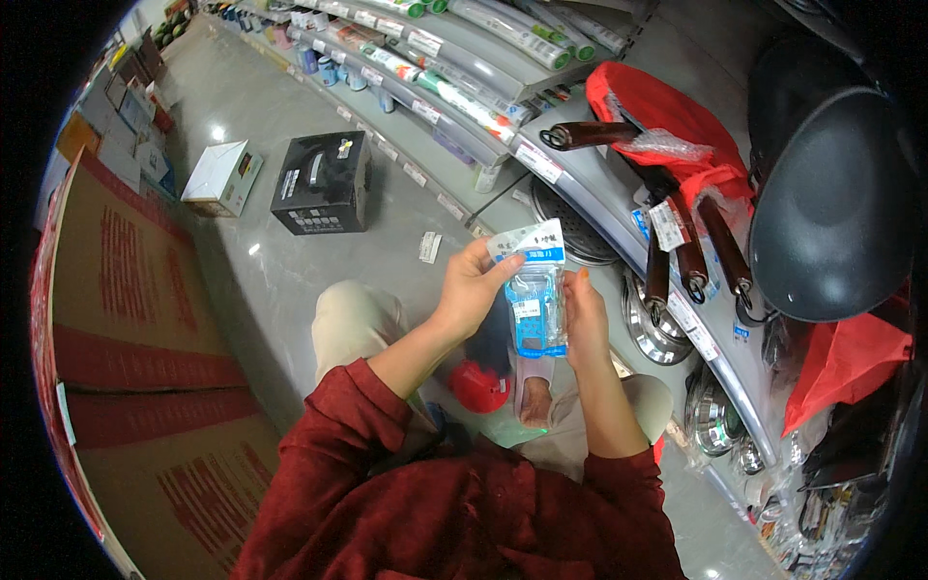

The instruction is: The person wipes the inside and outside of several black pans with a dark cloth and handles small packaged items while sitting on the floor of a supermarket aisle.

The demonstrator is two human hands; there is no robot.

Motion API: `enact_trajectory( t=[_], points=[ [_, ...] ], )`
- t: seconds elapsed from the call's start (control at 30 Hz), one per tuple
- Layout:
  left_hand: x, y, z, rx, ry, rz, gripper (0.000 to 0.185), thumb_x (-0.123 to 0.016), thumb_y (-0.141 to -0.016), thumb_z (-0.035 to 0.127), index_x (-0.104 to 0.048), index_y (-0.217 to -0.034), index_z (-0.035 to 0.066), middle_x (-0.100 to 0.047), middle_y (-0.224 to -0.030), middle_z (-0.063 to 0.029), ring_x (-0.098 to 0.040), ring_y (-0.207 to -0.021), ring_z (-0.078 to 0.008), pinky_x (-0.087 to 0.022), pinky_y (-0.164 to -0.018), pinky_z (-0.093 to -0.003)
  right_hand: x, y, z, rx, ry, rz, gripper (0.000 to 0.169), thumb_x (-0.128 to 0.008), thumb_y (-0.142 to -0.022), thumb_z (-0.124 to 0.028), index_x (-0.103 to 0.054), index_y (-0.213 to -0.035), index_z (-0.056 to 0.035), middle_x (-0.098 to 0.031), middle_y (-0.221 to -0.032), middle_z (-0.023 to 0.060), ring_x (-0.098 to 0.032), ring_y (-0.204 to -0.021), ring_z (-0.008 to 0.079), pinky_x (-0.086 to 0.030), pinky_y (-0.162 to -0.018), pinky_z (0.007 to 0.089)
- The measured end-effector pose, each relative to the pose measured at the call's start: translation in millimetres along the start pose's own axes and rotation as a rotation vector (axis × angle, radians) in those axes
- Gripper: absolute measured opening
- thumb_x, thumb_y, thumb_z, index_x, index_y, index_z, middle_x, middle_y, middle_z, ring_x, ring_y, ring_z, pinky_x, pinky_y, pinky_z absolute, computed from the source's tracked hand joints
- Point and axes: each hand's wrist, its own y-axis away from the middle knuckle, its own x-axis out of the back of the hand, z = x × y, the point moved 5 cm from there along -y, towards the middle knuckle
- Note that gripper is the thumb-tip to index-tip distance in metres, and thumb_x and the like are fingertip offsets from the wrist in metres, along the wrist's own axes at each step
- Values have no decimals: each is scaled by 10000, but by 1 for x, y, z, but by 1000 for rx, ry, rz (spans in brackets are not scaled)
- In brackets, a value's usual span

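My left hand [475, 286] grips the upper left edge of a clear and blue plastic package [535, 290], its thumb lying across the front. The package is upright in front of my knees, with a blue plastic item showing inside and a white sticker on its front. At the package's right side is my right hand [586, 315], its fingers partly behind the edge; how firmly it holds cannot be seen. Below the package, between my legs, lies a round red object [480, 386].
Store shelves with wrapped rolls [507, 36] curve along the right. Wooden-handled pans and a dark wok [830, 217] are at the right, steel lids [656, 326] below. A black box [322, 181] and a white carton [221, 177] stand on the floor; large cardboard boxes [145, 290] rise at left.
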Motion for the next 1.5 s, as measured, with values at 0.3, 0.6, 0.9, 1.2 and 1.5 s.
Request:
enact_trajectory(
  t=[0.3,0.6,0.9,1.2,1.5],
  points=[
    [34,-4,-13,96,175,181,339,-513,-928,389,-544,-945,52,-587,-853,-32,-545,-760,-96,-456,-687,-260,-36,14,-37,627,970,167,227,-556,-788,7,-597,-1011,-10,-584,-1021,105,-561,-936,204,-453,-789,314],
    [17,11,-11,375,560,154,546,-373,-915,552,-573,-1039,60,-622,-946,-94,-601,-890,-237,-474,-826,-392,-76,12,7,756,1267,-252,357,-464,-789,70,-513,-1133,-9,-413,-1316,204,-412,-1196,400,-362,-985,440],
    [5,11,-4,-174,-320,-51,249,-555,-914,259,-517,-840,24,-517,-773,-1,-456,-724,-84,-413,-652,-244,-39,17,72,169,802,-431,464,-469,-749,37,-470,-1213,28,-554,-1184,188,-525,-1123,269,-388,-947,342],
    [52,-26,-28,-191,-407,375,301,-564,-894,221,-416,-697,48,-400,-658,14,-358,-627,-103,-342,-549,-311,-44,47,31,216,715,-323,525,-444,-823,9,-310,-1327,65,-535,-1183,253,-515,-1144,336,-385,-977,347],
    [-9,13,-55,74,-224,-100,395,-564,-905,341,-554,-1096,-5,-588,-1048,-69,-545,-943,-141,-424,-858,-302,22,-1,43,78,431,157,223,-583,-878,-199,-615,-982,-4,-653,-865,56,-596,-741,125,-472,-665,299]
  ],
)
